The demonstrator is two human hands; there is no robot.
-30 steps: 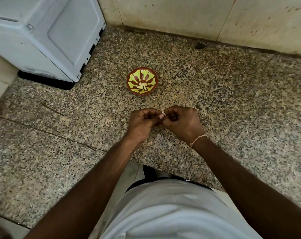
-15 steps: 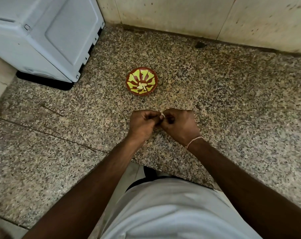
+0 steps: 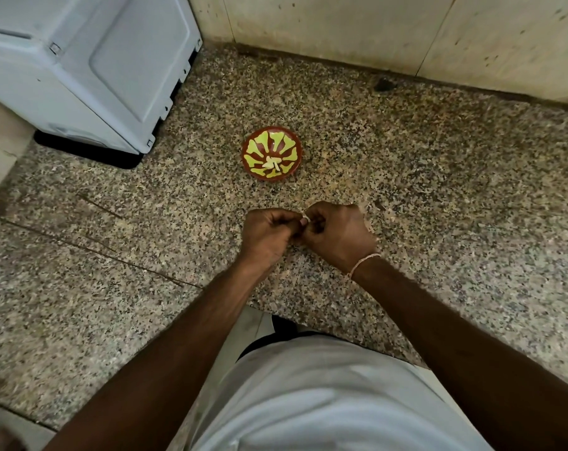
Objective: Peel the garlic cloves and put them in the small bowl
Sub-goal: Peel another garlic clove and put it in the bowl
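A small red bowl (image 3: 271, 135) with a yellow-green pattern stands on the speckled granite counter (image 3: 438, 196). Pale peeled garlic cloves (image 3: 272, 163) lie at its bottom. Nearer to me, my left hand (image 3: 266, 234) and my right hand (image 3: 339, 234) meet above the counter, fingers curled. Between their fingertips both pinch a small white garlic clove (image 3: 305, 219), of which only a sliver shows. A thin bracelet circles my right wrist.
A white appliance (image 3: 90, 66) stands at the back left of the counter. A tiled wall (image 3: 373, 30) closes the back edge. A few pale scraps of skin (image 3: 368, 206) lie on the counter just behind my right hand.
Both hands stay together on the clove, with only small shifts of the fingers. The bowl has not moved.
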